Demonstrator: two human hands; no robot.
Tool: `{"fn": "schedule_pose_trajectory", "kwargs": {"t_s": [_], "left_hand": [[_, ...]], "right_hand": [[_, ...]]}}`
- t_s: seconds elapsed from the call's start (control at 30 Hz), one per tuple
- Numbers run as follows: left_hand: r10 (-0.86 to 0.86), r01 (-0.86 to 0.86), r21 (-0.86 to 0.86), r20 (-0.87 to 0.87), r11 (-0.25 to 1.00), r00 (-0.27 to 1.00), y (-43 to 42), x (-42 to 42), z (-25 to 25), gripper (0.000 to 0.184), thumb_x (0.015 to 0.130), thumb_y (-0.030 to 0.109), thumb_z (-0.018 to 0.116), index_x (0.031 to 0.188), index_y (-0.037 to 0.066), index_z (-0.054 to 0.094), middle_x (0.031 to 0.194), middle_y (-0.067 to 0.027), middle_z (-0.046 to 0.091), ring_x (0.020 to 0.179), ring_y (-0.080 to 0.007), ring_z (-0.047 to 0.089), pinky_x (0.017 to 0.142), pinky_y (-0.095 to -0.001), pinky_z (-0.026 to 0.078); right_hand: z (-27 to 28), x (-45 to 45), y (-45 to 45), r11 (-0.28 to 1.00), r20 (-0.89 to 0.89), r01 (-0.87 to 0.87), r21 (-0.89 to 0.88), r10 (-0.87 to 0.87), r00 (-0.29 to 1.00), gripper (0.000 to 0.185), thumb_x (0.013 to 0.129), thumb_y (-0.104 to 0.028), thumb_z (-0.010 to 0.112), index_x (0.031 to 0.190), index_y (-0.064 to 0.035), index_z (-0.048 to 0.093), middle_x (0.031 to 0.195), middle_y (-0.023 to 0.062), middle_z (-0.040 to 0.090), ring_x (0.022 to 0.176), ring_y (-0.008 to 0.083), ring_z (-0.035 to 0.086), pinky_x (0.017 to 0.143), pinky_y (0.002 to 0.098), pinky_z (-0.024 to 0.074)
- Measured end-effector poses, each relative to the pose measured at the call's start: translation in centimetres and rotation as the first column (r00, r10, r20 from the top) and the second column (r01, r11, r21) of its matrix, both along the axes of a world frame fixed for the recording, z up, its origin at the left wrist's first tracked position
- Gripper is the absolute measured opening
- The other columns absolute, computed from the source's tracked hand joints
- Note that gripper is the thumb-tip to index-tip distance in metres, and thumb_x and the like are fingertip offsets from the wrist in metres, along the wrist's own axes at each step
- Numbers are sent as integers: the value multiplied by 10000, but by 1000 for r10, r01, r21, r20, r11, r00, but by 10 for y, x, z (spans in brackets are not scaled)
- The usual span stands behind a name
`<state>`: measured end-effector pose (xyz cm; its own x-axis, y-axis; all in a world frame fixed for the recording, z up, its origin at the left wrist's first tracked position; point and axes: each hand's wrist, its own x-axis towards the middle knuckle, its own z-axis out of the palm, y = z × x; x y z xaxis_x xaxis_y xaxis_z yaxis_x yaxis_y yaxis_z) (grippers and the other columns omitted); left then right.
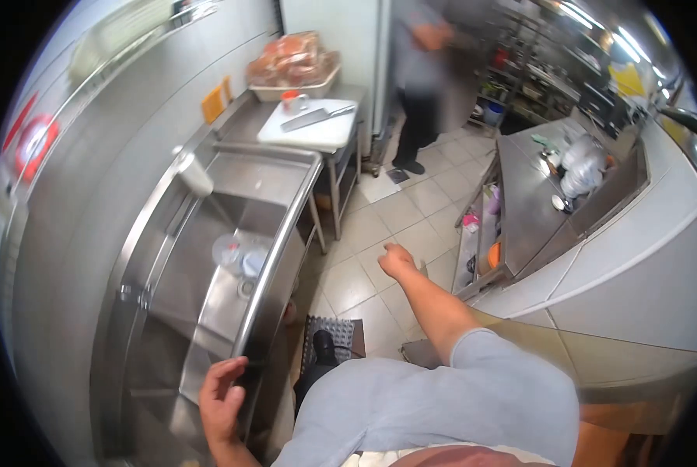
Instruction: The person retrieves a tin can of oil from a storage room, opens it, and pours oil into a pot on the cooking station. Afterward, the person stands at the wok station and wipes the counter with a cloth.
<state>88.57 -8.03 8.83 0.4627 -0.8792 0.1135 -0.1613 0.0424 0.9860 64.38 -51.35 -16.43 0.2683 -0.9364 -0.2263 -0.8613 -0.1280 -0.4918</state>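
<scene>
My left hand (222,395) is beside the front rim of the steel sink (243,327), fingers partly bent and apart, with nothing in it. Farther forward, my right hand (396,259) hangs over the tiled floor (348,282), its fingers curled and one pointing left; whether anything is inside is too small to tell. Clear plastic containers (239,254) lie in the sink basin. Beyond the sink, a cleaver (317,117) rests on a white cutting board (267,131), near an orange and white cup (292,100).
A tub (267,93) of bagged food stands behind the board. Another person (420,86) stands ahead, partly blurred. At the right is a steel counter (520,179) with wrapped bowls (582,167). A studded mat (341,331) lies on the floor by my foot.
</scene>
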Motion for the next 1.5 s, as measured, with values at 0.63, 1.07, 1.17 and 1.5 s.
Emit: {"fn": "schedule_pose_trajectory", "kwargs": {"t_s": [0.63, 1.07, 1.17, 1.5], "left_hand": [[-936, 877, 453, 351, 163, -7, -715, -106, -132, 432, 917, 330, 678, 1266, 80, 636, 1191, -147, 655, 1088, -321, 635, 934, -394, 502], [-981, 339, 927, 110, 160, 161, -1044, -43, -359, 497, 869, 455, 635, 1216, 105, 701, 1225, -185, 681, 1153, -363, 637, 993, -431, 497], [-957, 464, 876, 233, 130, -171, -1164, -72, -367, 494, 888, 504, 623, 1140, 91, 720, 1163, -169, 704, 1117, -354, 648, 969, -437, 503], [-810, 642, 761, 319, -90, -491, -1526, -458, -310, 539, 872, 479, 651, 1194, 48, 682, 1106, -190, 718, 1039, -355, 682, 917, -429, 534]], "right_hand": [[-176, -225, -94, 756, -292, 463, 463, -363, 885, 423, 825, -310, 634, 1180, -97, 719, 1239, 189, 673, 1162, 328, 639, 1014, 396, 491], [62, -303, -558, 718, 405, 644, -262, -525, 749, 281, 910, -121, 584, 1174, -62, 663, 1160, 161, 662, 1050, 349, 642, 915, 414, 522], [36, -352, -645, 570, 335, 656, -495, -571, 749, 318, 879, -94, 611, 1192, -47, 637, 1230, 168, 621, 1109, 366, 604, 956, 421, 501], [28, -388, -713, 409, 142, 736, -539, -818, 558, 390, 819, -102, 671, 1197, -23, 616, 1269, 169, 580, 1230, 371, 532, 1069, 462, 425]]}}
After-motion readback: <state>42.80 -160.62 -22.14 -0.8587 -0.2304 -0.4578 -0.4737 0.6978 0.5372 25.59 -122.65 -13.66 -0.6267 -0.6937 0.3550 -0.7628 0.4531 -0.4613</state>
